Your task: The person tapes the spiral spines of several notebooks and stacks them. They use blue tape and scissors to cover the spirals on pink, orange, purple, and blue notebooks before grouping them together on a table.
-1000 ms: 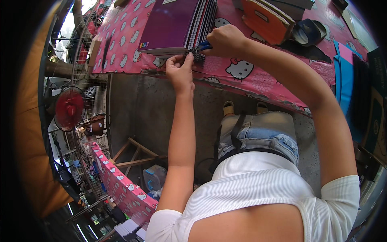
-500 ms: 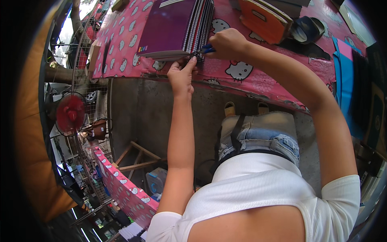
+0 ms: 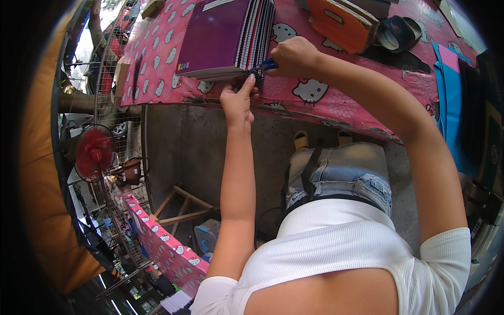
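A stack of spiral-bound notebooks with a purple cover (image 3: 214, 39) lies at the table's near edge, its coil bindings (image 3: 256, 37) along the right side. My right hand (image 3: 295, 56) is closed around a blue-handled tool (image 3: 269, 64), which looks like small pliers or cutters. Its dark jaws meet the near end of the coils. Just below that corner, my left hand (image 3: 238, 101) pinches the dark end of a coil between thumb and fingers. The fingertips partly hide the exact spot where tool and coil touch.
The pink patterned table cover (image 3: 310, 90) has a worn front edge. An orange box (image 3: 341, 23) and a dark roll-like object (image 3: 399, 34) stand at the back right. Blue sheets (image 3: 446, 100) are at far right; a red fan (image 3: 94, 152) is at left.
Both hands stay at the notebook corner with nearly the same grip. The whole view has shifted slightly; the tool has hardly moved.
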Demonstrator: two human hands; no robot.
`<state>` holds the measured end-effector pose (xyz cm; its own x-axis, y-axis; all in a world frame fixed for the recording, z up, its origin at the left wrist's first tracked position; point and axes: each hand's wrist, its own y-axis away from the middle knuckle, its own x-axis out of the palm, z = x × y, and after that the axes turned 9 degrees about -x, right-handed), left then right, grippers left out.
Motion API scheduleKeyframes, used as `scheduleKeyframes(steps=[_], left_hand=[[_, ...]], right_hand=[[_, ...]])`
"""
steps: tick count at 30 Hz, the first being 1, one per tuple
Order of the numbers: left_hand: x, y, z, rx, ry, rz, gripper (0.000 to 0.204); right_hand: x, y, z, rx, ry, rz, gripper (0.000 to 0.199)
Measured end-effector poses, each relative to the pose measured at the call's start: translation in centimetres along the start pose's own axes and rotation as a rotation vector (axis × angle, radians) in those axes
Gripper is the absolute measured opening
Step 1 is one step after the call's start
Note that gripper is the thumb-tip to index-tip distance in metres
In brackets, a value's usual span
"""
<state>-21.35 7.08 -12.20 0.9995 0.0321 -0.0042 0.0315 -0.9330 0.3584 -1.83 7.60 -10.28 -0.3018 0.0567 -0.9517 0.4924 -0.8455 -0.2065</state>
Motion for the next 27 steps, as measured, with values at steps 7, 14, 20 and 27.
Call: scheduleKeyframes(steps=[7, 14, 20, 27], left_hand=[[0.5, 0.6, -0.2, -0.037, 0.04, 0.051, 0.025], [0.4, -0.2, 1.2, 0.005, -0.02, -0.028, 0.028], [-0.8, -0.3, 1.3, -0.029, 0.026, -0.037, 0.025], [1.3, -0.1, 1.7, -0.02, -0.019, -0.031, 0.024]], right_hand=[[2.1, 2.0, -2.9, -0.093, 0.251, -0.434, 0.045], [1.8, 0.6, -1.1, 0.028, -0.012, 0.0, 0.048], [1.0, 1.6, -0.8, 0.064, -0.001, 0.017, 0.049], [3.5, 0.9, -1.9, -0.023, 0.115, -0.165, 0.047]])
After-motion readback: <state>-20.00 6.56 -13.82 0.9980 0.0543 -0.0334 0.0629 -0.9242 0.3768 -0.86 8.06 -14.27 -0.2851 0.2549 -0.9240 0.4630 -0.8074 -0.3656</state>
